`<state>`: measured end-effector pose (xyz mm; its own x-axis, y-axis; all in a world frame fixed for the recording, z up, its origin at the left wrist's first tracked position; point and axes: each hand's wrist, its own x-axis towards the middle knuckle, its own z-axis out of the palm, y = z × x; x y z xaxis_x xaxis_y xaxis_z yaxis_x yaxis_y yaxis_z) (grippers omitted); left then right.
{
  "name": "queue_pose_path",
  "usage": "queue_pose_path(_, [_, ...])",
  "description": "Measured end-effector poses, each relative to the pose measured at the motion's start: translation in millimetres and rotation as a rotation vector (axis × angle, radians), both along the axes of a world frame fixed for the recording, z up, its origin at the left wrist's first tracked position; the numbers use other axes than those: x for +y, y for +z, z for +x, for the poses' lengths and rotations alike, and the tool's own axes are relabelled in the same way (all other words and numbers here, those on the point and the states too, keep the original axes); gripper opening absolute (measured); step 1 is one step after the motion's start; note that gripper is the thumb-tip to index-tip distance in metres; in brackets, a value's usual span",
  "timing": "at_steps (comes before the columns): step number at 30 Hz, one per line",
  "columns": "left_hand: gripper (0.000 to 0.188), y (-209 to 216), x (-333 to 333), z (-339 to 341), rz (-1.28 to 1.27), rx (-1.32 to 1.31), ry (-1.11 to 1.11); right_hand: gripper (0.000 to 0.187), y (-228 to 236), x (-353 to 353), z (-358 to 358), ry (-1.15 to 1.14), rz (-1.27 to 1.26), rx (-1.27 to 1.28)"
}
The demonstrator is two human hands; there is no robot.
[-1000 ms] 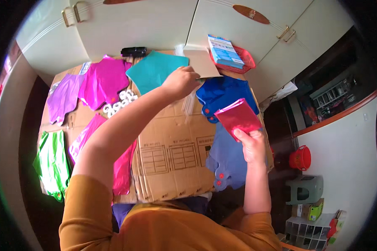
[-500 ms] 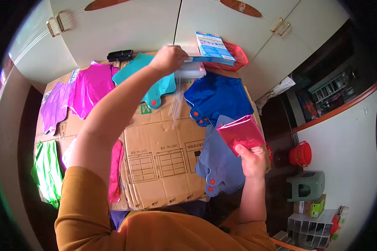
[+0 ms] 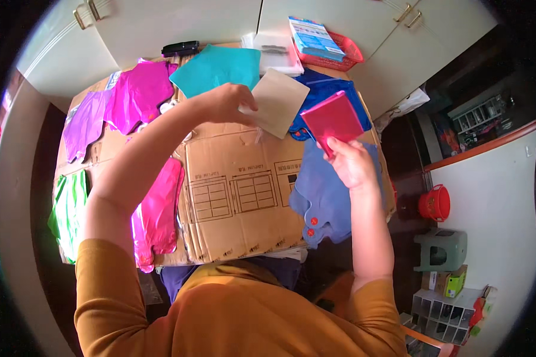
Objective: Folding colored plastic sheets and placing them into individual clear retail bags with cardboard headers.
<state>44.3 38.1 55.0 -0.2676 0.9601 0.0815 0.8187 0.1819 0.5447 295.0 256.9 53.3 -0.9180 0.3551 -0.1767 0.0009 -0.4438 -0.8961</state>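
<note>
Head view: left hand (image 3: 227, 102) fingers pinch a beige card (image 3: 278, 110) lifted over the worktop (image 3: 244, 196), right hand (image 3: 350, 162) fingers grip a red folded packet (image 3: 332, 119) just beside it; card apparently not yet inserted.

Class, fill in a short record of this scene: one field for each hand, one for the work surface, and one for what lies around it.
Left hand: left hand holds a beige sheet by its edge, raised above the cardboard
Right hand: right hand holds a red packet
Surface: flattened cardboard
Around: pink garment, teal garment, blue garments, green garment, red basket at the back
</note>
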Motion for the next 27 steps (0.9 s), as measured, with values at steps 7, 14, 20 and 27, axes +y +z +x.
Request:
queue_pose_path(7, [0.031, 4.6, 5.1, -14.9, -0.131, -0.163, -0.058, 0.015, -8.3, -14.0, -24.6, 0.099, -0.119, -0.029])
queue_pose_path(14, [0.031, 9.1, 12.2, -18.3, -0.201, -0.356, 0.06, 0.021, -19.8, -9.3, -32.2, 0.165, -0.132, -0.046])
queue_pose_path(20, [0.034, 1.5, 13.9, -16.9, -0.176, -0.268, -0.004, 0.017, -21.8, -12.8, -37.7, 0.124, -0.161, -0.067])
queue_pose_path(27, [0.029, 0.8, 15.3, -14.8, -0.164, -0.233, -0.023, 0.016, -24.9, -15.7, -41.7, 0.116, -0.179, -0.049])
